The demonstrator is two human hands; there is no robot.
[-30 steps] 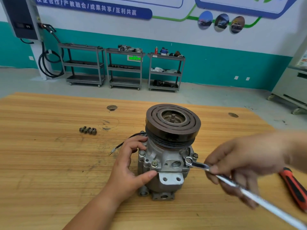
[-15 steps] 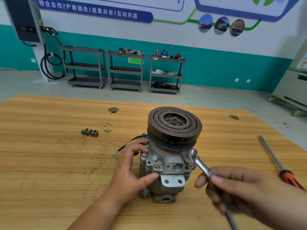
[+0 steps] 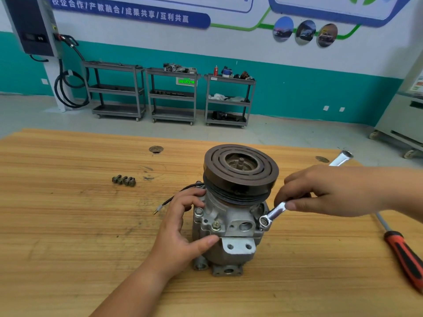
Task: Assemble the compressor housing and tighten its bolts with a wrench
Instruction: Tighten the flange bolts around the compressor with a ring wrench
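Note:
A grey metal compressor (image 3: 229, 223) stands upright on the wooden table (image 3: 68, 225), its dark grooved pulley (image 3: 240, 168) on top. My left hand (image 3: 180, 227) grips the housing's left side, thumb across the front under a flange bolt (image 3: 215, 226). My right hand (image 3: 329, 193) pinches a silver wrench (image 3: 275, 212). Its ring end sits on a bolt at the housing's right front corner, and its far end (image 3: 341, 157) sticks out behind my hand.
Three loose bolts (image 3: 124, 180) lie on the table to the left. A black wire (image 3: 174, 199) trails left from the compressor. A red-and-black screwdriver (image 3: 402, 252) lies at the right edge. Grey shelf carts (image 3: 174, 94) stand by the far wall.
My right hand has swung the wrench handle from the near right round to the far right, with the ring end staying at the right front bolt. My left hand keeps its grip.

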